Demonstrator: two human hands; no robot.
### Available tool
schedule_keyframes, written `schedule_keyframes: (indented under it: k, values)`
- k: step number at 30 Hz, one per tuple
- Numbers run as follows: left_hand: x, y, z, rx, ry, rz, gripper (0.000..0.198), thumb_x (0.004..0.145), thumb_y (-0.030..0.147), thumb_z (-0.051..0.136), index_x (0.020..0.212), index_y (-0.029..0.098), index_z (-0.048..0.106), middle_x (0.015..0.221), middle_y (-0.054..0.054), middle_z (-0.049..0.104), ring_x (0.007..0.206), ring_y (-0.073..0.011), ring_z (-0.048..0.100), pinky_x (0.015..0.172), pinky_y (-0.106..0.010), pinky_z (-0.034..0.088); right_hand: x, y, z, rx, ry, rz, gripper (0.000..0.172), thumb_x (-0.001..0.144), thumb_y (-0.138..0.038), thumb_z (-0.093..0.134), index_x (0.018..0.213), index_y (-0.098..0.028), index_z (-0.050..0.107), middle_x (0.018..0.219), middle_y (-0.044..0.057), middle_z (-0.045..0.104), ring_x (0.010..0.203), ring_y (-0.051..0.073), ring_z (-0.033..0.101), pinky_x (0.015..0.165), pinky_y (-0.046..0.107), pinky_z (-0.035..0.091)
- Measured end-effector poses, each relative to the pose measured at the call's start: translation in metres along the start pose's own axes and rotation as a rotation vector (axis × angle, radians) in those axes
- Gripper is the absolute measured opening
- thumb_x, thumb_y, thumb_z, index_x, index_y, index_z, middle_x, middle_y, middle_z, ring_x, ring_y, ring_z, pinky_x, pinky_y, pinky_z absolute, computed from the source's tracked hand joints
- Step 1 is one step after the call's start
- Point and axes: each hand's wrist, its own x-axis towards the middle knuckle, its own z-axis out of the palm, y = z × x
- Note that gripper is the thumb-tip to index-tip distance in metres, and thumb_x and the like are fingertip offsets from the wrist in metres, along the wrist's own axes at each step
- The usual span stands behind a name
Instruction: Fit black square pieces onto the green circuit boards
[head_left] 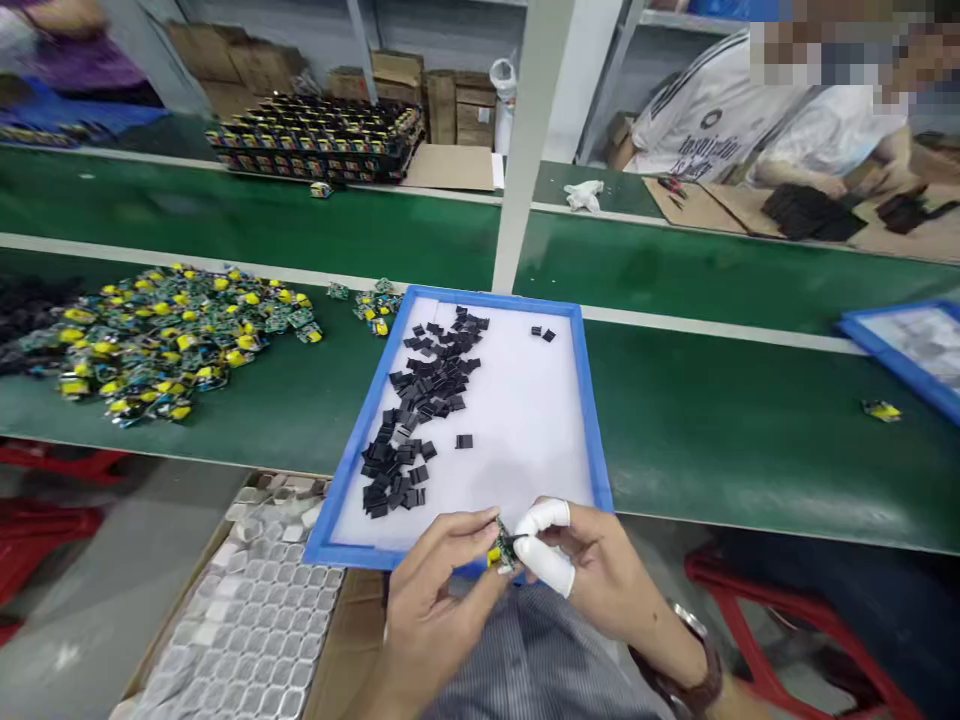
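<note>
Green and yellow, a small circuit board (pixel 504 552) is held between a worker's two hands above the near rim of a blue-edged tray (pixel 592 420). The left hand (pixel 446 575) pinches the board between thumb and fingers; the right hand (pixel 592 555), thumb and forefinger in white finger covers (pixel 551 568), grips a small dark piece (pixel 517 538) at the board. Black pieces (pixel 435 385) crowd the tray's left side. Farther left on the green table (pixel 712 430), yellow-marked boards (pixel 172 330) lie heaped. Beyond, a person in a white printed shirt (pixel 709 110) works near sheets of cardboard (pixel 739 205).

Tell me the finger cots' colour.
The finger cots are white, showing best in the head view.
</note>
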Motion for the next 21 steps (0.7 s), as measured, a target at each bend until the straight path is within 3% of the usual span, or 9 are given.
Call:
schedule_keyframes:
  k: [6, 9, 13, 21]
  values:
    - [0.011, -0.011, 0.003, -0.046, -0.038, 0.064, 0.051, 0.079, -0.005, 0.076, 0.120, 0.024, 0.071, 0.117, -0.010, 0.074, 0.105, -0.0233, 0.075, 0.084, -0.036, 0.066, 0.003, -0.010, -0.005, -0.207, 0.037, -0.194, 0.012, 0.087, -0.009, 0.069, 0.090, -0.019, 0.074, 0.081, 0.002, 0.067, 0.074, 0.016, 0.063, 0.070, 0.028, 0.051]
    - [0.011, -0.014, 0.004, -0.100, -0.035, 0.058, 0.052, 0.078, -0.007, 0.075, 0.120, 0.024, 0.071, 0.117, -0.009, 0.074, 0.107, -0.0239, 0.074, 0.086, -0.037, 0.066, 0.002, -0.007, -0.002, -0.196, 0.036, -0.283, 0.018, 0.091, -0.008, 0.063, 0.097, -0.021, 0.073, 0.086, 0.003, 0.066, 0.077, 0.016, 0.062, 0.072, 0.028, 0.050]
    - [0.010, -0.015, 0.004, -0.145, -0.030, 0.079, 0.054, 0.077, -0.010, 0.074, 0.120, 0.023, 0.071, 0.120, -0.009, 0.074, 0.107, -0.0242, 0.074, 0.087, -0.039, 0.066, 0.000, -0.005, -0.001, -0.198, 0.023, -0.305, 0.018, 0.094, -0.010, 0.061, 0.101, -0.022, 0.071, 0.087, 0.003, 0.064, 0.079, 0.017, 0.062, 0.073, 0.030, 0.050]
    - [0.003, -0.021, 0.009, -0.088, -0.012, 0.105, 0.054, 0.076, -0.012, 0.074, 0.118, 0.021, 0.072, 0.122, -0.010, 0.072, 0.107, -0.0240, 0.074, 0.085, -0.038, 0.066, -0.009, -0.015, -0.007, -0.455, -0.045, -0.281, 0.017, 0.100, -0.014, 0.054, 0.096, -0.021, 0.069, 0.086, 0.003, 0.061, 0.077, 0.018, 0.059, 0.070, 0.032, 0.047]
